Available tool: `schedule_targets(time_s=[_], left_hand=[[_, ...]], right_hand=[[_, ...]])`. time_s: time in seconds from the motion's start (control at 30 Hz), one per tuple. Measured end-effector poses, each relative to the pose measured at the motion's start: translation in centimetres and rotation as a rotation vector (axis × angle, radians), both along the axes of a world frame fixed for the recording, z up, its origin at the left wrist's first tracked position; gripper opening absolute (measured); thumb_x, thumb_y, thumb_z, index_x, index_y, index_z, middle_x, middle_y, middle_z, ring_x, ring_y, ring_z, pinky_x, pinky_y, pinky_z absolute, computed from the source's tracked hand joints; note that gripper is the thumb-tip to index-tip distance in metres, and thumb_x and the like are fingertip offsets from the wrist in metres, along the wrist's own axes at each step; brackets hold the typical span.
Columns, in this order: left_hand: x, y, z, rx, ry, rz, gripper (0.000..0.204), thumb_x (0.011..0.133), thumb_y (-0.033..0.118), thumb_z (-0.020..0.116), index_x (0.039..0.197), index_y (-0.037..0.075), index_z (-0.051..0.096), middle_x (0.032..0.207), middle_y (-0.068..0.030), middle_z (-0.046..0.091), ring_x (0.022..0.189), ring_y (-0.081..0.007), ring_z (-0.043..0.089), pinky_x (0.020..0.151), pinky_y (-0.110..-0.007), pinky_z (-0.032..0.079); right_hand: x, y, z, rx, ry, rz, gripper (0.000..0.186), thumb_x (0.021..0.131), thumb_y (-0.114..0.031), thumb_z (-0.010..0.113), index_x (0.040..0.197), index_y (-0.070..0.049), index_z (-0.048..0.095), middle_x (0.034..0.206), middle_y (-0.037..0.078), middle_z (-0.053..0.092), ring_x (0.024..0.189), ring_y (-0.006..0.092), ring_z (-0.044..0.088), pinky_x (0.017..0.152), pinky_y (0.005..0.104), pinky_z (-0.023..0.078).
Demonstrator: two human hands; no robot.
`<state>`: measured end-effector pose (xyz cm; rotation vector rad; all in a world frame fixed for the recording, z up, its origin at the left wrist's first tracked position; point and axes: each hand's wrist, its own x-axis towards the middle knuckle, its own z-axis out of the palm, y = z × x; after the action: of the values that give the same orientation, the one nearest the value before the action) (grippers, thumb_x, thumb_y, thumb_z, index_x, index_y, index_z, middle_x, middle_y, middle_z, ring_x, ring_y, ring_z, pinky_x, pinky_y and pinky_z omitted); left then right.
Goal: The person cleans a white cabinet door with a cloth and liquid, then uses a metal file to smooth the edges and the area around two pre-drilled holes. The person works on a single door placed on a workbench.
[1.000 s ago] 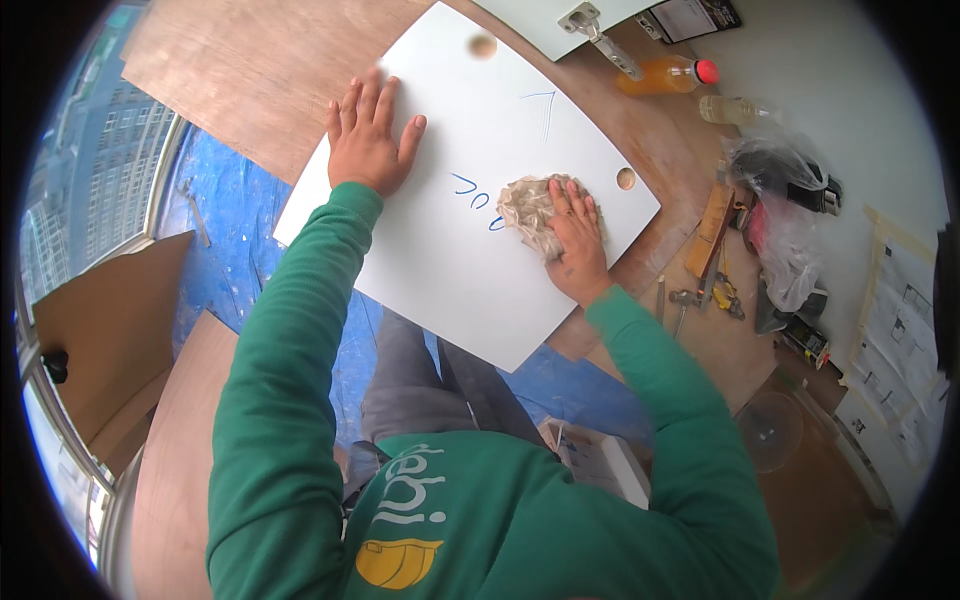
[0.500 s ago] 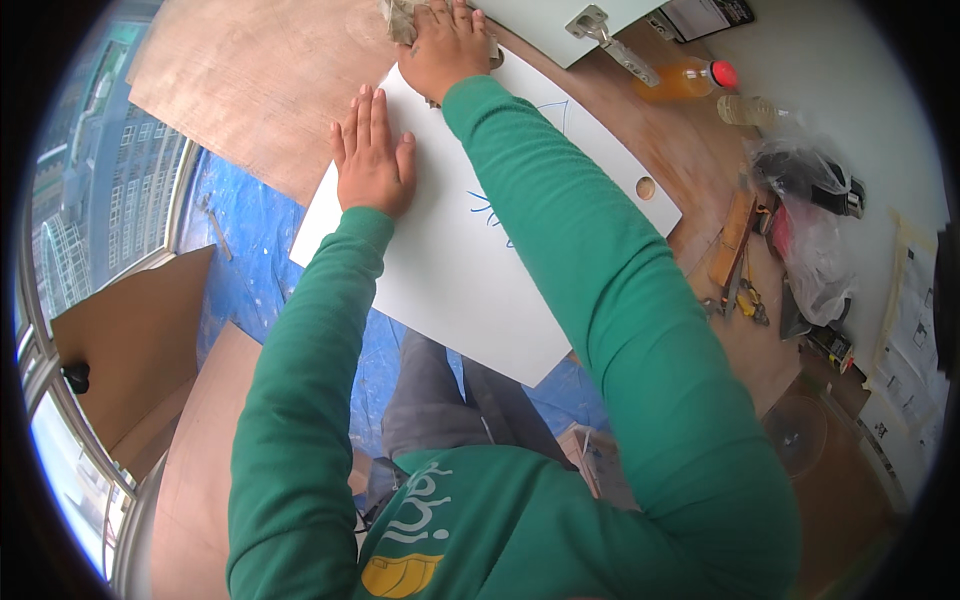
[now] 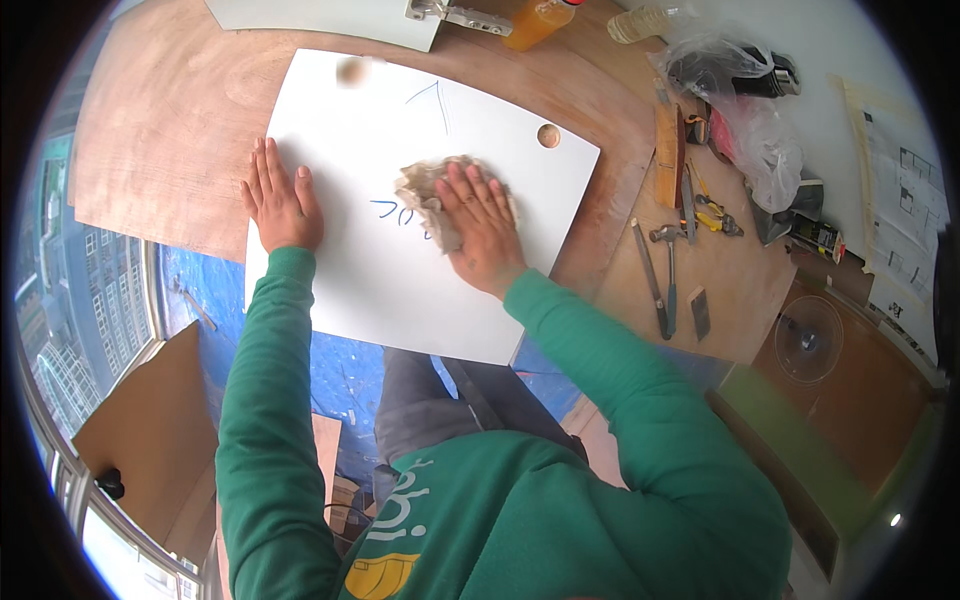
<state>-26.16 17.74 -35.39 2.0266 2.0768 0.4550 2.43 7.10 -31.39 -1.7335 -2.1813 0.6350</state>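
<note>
A white panel (image 3: 380,285) with two round holes near its far edge and blue marker lines on its face lies on a wooden tabletop. My left hand (image 3: 284,208) rests flat on the panel's left side, fingers stretched out, holding nothing. On the panel right of centre, my right hand (image 3: 482,230) presses down on a crumpled beige rag (image 3: 418,188), palm and fingers over it. Part of the rag is hidden under that hand. Some blue marks show just left of the rag, and an angled blue line stands farther off.
At right lie a hammer (image 3: 671,262), pliers (image 3: 718,216) and other hand tools. Beyond them are plastic bags (image 3: 770,160) and an orange drink bottle (image 3: 537,24). Another white panel with a metal hinge (image 3: 478,18) sits at the far edge. Blue sheeting (image 3: 345,375) covers the floor.
My right hand has drawn the rag from the panel's far edge back toward me, over the middle. My left hand stays flat on the panel. The view has shifted right.
</note>
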Motion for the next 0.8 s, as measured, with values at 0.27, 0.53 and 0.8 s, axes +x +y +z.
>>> schedule_targets(time_s=[0.27,0.53,0.8], left_hand=[[-0.2,0.6,0.1,-0.001,0.036,-0.003,0.072,0.108,0.053,0.029,0.167,0.012,0.024,0.173,-0.0074,0.027,0.161,-0.0254,0.021,0.131,-0.051,0.008],[-0.2,0.2,0.0,-0.017,0.058,0.014,0.074,0.108,0.056,0.028,0.167,0.01,0.026,0.172,-0.0103,0.028,0.16,-0.0274,0.022,0.13,-0.051,0.009],[0.2,0.4,0.5,-0.036,0.061,0.007,0.075,0.108,0.057,0.027,0.167,0.01,0.024,0.173,-0.0094,0.027,0.161,-0.0268,0.021,0.13,-0.051,0.009]], right_hand=[[13.0,6.2,-3.7,0.187,-0.088,-0.591,0.064,0.103,-0.031,0.059,0.155,0.002,0.042,0.163,0.031,0.035,0.153,0.0505,0.028,0.128,0.0532,0.024],[8.8,-2.9,-2.5,0.096,-0.1,-0.561,0.069,0.103,-0.027,0.058,0.154,0.014,0.036,0.163,0.038,0.026,0.154,0.0501,0.025,0.128,0.0505,0.022],[11.4,3.4,-2.7,0.072,-0.038,-0.66,0.07,0.101,-0.026,0.059,0.153,0.015,0.036,0.163,0.037,0.028,0.154,0.0479,0.029,0.128,0.0536,0.022]])
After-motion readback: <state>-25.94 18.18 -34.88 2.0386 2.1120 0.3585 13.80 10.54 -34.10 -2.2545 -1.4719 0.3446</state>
